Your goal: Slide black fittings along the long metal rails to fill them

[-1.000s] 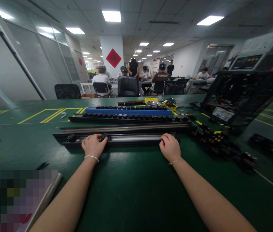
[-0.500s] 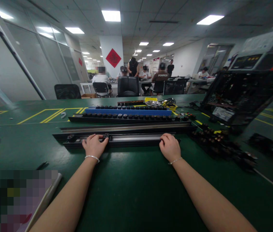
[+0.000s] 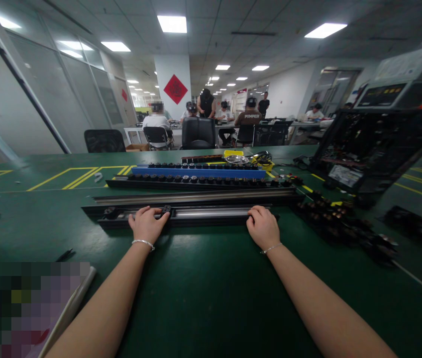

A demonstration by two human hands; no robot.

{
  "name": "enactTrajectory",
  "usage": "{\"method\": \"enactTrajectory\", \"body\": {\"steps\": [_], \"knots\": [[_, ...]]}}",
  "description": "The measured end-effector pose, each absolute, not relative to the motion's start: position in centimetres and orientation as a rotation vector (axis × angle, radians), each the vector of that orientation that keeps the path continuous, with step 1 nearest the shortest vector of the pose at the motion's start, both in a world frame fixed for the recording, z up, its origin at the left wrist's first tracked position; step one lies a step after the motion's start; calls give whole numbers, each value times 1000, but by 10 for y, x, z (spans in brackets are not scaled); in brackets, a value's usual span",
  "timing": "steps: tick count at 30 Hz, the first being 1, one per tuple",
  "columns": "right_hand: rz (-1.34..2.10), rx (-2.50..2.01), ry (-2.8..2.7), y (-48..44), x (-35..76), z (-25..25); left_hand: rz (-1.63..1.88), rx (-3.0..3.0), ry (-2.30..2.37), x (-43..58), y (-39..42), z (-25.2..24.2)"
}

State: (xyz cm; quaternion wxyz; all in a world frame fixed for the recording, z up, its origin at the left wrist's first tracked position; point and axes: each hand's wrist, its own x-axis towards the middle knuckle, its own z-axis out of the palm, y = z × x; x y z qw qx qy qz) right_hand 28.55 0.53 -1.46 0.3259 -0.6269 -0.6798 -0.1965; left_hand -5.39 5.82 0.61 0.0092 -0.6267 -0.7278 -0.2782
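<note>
A long black rail with a shiny metal strip point(image 3: 211, 213) lies crosswise on the green table in front of me. Near its left end, my left hand point(image 3: 147, 223) curls over it, thumb against a small round black part point(image 3: 166, 210) that sits in the channel. A similar black part point(image 3: 110, 213) stands farther left in the same channel. My right hand point(image 3: 263, 226) is closed around the rail's right end, fingertips over the far side. What the undersides of my fingers touch is hidden.
Behind lie another metal-strip rail point(image 3: 196, 197), a black rail with a row of small parts point(image 3: 188, 185) and a blue rail point(image 3: 196, 172). Loose black parts point(image 3: 330, 219) are heaped at right, near an open black case point(image 3: 375, 149). People sit at a far table.
My left hand and the small black part by its thumb have shifted slightly to the right along the rail. My right hand stays in place.
</note>
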Motion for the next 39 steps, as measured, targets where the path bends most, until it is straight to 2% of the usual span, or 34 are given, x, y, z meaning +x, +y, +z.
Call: {"method": "enactTrajectory", "body": {"steps": [39], "knots": [[-510,-1674,-1793,5,285,-14,-905,-2245,-1974,-52,58,2]]}}
